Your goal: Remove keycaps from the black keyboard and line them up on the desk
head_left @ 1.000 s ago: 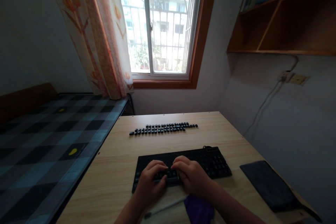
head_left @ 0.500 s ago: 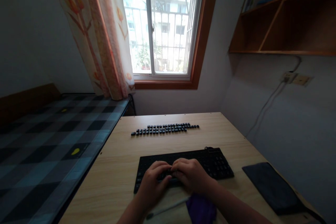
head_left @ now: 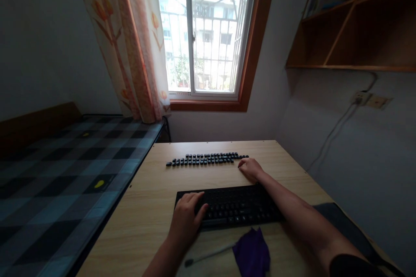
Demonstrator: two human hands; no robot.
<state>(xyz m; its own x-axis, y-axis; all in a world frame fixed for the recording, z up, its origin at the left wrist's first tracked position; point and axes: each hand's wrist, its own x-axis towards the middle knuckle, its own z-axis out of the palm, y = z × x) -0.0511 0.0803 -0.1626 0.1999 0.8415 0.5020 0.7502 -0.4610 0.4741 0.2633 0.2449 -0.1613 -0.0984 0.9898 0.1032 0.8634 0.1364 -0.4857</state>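
On the wooden table [head_left: 146, 207] lies a black keyboard [head_left: 234, 207]. My left hand [head_left: 190, 212] rests on its left part, thumb and fingers apart. Beyond the keyboard, my right hand [head_left: 250, 169] is at the right end of rows of loose black keycaps [head_left: 203, 160]; its fingertips are pinched on a small dark piece, which looks like a keycap. A purple cloth [head_left: 252, 253] lies in front of the keyboard, beside a thin tool with a dark tip [head_left: 189, 262].
A dark flat pouch [head_left: 338, 220] lies at the right edge of the table, partly behind my right forearm. To the left stands a bed with a checked cover [head_left: 107, 156]. A window, a curtain [head_left: 133, 52] and a wall shelf [head_left: 344, 30] are further back.
My right hand has left the keyboard and moved forward and right to the keycap rows. My left hand has stayed on the keyboard, its fingers now apart. The view has shifted slightly.
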